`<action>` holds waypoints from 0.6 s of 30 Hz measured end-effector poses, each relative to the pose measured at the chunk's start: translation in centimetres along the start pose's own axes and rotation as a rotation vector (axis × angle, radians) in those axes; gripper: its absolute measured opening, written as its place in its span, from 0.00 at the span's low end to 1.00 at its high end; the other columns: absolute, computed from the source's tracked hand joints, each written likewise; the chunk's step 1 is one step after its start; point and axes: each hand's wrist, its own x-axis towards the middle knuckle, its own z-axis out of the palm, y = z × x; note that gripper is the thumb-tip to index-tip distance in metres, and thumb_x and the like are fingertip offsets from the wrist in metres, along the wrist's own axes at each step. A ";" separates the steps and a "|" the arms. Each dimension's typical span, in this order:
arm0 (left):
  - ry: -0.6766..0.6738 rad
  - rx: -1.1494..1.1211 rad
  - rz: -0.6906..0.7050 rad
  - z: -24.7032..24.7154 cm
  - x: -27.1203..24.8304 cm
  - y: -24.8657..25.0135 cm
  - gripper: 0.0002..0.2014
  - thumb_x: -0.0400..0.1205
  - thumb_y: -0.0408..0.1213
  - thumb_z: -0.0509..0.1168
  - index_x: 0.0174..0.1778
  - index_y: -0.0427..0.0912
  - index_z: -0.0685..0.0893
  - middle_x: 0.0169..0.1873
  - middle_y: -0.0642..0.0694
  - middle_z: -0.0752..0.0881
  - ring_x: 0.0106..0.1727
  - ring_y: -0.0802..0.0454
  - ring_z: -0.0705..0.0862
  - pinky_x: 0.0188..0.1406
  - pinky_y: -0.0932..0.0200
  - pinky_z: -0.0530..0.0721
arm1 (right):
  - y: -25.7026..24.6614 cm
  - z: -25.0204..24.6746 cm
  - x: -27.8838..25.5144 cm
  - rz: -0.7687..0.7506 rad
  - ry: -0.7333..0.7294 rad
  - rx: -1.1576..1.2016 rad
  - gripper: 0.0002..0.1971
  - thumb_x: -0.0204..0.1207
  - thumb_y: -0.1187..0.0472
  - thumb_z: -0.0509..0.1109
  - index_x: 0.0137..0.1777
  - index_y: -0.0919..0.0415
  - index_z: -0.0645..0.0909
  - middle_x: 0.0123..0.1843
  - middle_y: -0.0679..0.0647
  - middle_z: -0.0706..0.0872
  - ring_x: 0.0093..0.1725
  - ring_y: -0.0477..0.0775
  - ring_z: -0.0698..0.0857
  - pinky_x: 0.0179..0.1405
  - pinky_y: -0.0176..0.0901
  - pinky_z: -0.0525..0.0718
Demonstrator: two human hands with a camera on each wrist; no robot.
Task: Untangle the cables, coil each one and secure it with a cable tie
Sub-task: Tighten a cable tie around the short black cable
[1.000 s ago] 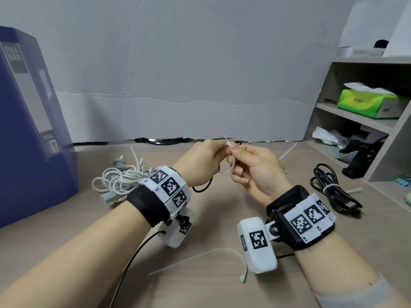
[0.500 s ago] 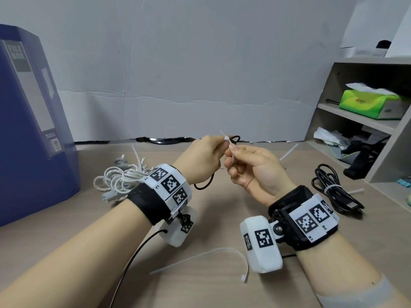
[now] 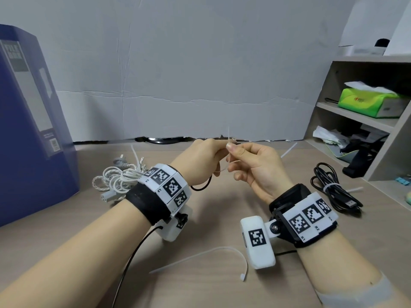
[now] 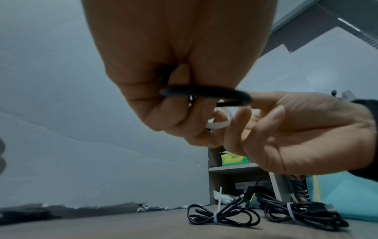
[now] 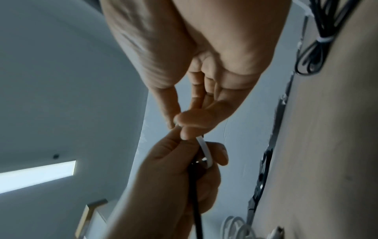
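Both forearms reach out over the pale wooden desk (image 3: pixel 211 292) and meet in the air above its middle, wrists cocked up and knuckles nearly touching. The left hand (image 3: pixel 198 161) is curled tight round a coiled thin black cable (image 4: pixel 206 93), a loop of which hangs below the fist. The right hand (image 3: pixel 255 165) pinches the tail of a thin white plastic cable tie (image 4: pixel 218 122) between thumb and forefinger, its other fingers loosely bent; the tie loops round the black coil, its tip pointing upward. A spare white cable tie (image 3: pixel 222 252) lies near, between the wrists. To the left sits a tangled bundle of white cables (image 3: pixel 117 181); to the right, a tied black cable bundle (image 3: pixel 333 192) by the grey shelf unit (image 3: pixel 387 138).
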 end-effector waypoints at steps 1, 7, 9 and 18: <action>-0.016 0.026 -0.005 0.1 0.1 -0.1 0.16 0.92 0.41 0.50 0.52 0.46 0.84 0.27 0.50 0.87 0.29 0.64 0.84 0.37 0.60 0.77 | 0.0 0.0 0.0 -0.007 0.011 -0.034 0.10 0.76 0.60 0.78 0.41 0.64 0.82 0.35 0.57 0.84 0.27 0.52 0.82 0.18 0.38 0.74; -0.059 0.155 -0.024 -0.1 0.2 -0.6 0.17 0.91 0.36 0.51 0.42 0.59 0.79 0.28 0.51 0.88 0.34 0.61 0.81 0.42 0.52 0.84 | 0.3 0.1 -0.1 -0.093 0.024 -0.254 0.15 0.78 0.53 0.77 0.39 0.64 0.80 0.29 0.55 0.78 0.26 0.52 0.77 0.18 0.38 0.69; -0.062 0.176 -0.005 -0.3 0.2 -0.6 0.19 0.90 0.33 0.51 0.39 0.59 0.76 0.28 0.51 0.88 0.32 0.63 0.81 0.41 0.53 0.84 | 0.3 0.3 -0.1 -0.116 0.012 -0.297 0.15 0.81 0.54 0.75 0.39 0.65 0.80 0.28 0.55 0.79 0.26 0.53 0.77 0.18 0.39 0.69; -0.067 0.170 0.049 0.0 0.2 -0.4 0.14 0.91 0.36 0.53 0.49 0.45 0.84 0.29 0.48 0.87 0.30 0.61 0.83 0.33 0.63 0.74 | -0.5 0.5 -0.3 -0.018 0.046 -0.425 0.13 0.79 0.65 0.65 0.31 0.65 0.77 0.25 0.59 0.77 0.19 0.54 0.72 0.16 0.34 0.65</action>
